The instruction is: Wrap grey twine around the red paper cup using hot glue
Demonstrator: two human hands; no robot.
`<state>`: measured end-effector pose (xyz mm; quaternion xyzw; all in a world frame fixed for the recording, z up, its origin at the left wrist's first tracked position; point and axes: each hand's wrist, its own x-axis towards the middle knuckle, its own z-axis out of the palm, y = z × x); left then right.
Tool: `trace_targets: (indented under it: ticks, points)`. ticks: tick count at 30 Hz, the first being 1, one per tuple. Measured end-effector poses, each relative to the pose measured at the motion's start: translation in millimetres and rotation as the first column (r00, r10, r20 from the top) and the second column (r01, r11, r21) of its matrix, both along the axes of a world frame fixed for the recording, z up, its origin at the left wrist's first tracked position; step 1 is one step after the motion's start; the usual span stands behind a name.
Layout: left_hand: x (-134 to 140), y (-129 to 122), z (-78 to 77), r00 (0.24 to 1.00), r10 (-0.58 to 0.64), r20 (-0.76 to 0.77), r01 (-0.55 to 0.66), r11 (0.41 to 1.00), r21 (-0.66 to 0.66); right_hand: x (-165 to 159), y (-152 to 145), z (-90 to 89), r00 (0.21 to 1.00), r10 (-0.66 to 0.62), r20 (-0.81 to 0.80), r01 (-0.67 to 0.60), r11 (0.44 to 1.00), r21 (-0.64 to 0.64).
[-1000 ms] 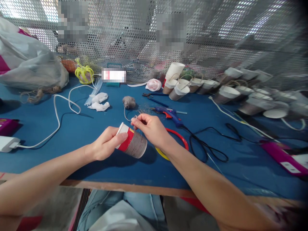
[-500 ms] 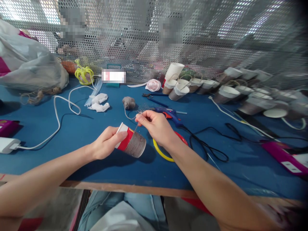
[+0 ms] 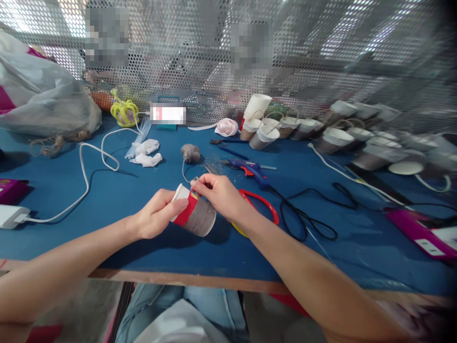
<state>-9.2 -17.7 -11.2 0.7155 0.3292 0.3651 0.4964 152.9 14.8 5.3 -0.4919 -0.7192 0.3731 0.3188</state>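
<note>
A paper cup, tilted with its white rim to the left, is gripped by my left hand. Grey twine wraps its lower part, while a red printed band shows nearer the rim. My right hand pinches the grey twine close against the cup's upper side. That strand runs back to a small ball of grey twine on the blue table. Scissors with red and yellow handles lie partly hidden under my right wrist.
Beyond my right hand lie a blue glue gun with a black cord and pliers. Twine-wrapped cups stand along the back right. White scraps, a white cable and a plastic bag occupy the left.
My right hand has moved left and slightly down, bringing the pinched twine against the cup near the red band. More of the scissors' red handle shows. My left hand keeps its hold.
</note>
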Motion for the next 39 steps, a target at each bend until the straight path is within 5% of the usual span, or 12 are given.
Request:
trace_targets:
  ticks: [17,23,27,30,34,36,39]
  points:
    - [4.6,2.2,3.0,0.996,0.055,0.07,-0.037,0.969,-0.246,-2.5,3.1,-5.9,0.997,0.032,-0.064,-0.041,0.989,-0.144]
    - [4.0,3.8,6.7,0.986,0.11,0.122,-0.09,0.984,-0.156,6.9,7.2,0.7,0.988,0.028,-0.153,-0.064,0.969,-0.238]
    - [0.5,7.3,4.9,0.981,0.127,0.144,-0.121,0.991,-0.051,19.6,5.5,16.0,0.957,0.219,-0.191,-0.27,0.913,-0.306]
    - [-1.0,12.1,2.1,0.973,0.123,0.194,-0.098,0.986,-0.137,22.9,2.4,21.6,0.947,0.305,-0.098,-0.32,0.915,-0.247]
    - [0.8,20.3,1.1,0.936,0.207,0.286,-0.072,0.905,-0.419,18.4,-1.7,18.2,0.963,0.225,0.151,-0.23,0.973,0.013]
    - [2.2,23.0,1.7,0.919,0.245,0.308,-0.057,0.857,-0.512,15.5,-3.4,15.1,0.945,0.167,0.282,-0.22,0.961,0.17]
    - [3.5,22.6,2.3,0.929,0.257,0.266,-0.083,0.845,-0.528,13.2,-3.9,11.2,0.913,0.191,0.36,-0.287,0.928,0.236]
